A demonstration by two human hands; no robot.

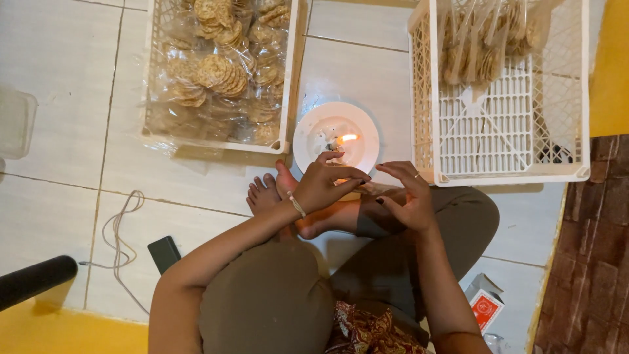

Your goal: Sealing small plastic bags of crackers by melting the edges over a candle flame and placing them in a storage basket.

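Note:
I sit cross-legged on a tiled floor. My left hand (324,185) hovers just below a small flame (347,138) that burns on a white plate (309,134). Its fingertips are pinched together, and I cannot tell whether something thin is between them. My right hand (409,196) is beside it over my knee, with the fingers spread and slightly curled and a ring on one finger. Nothing shows in that hand. My bare feet (265,193) rest right in front of the plate.
A white crate (288,78) at the upper left holds clear bags of round brown crackers (219,72). A second white crate (511,174) at the right holds a few such bags at its far end. A cable (118,226), a dark phone (164,252) and a small box (485,305) lie on the floor.

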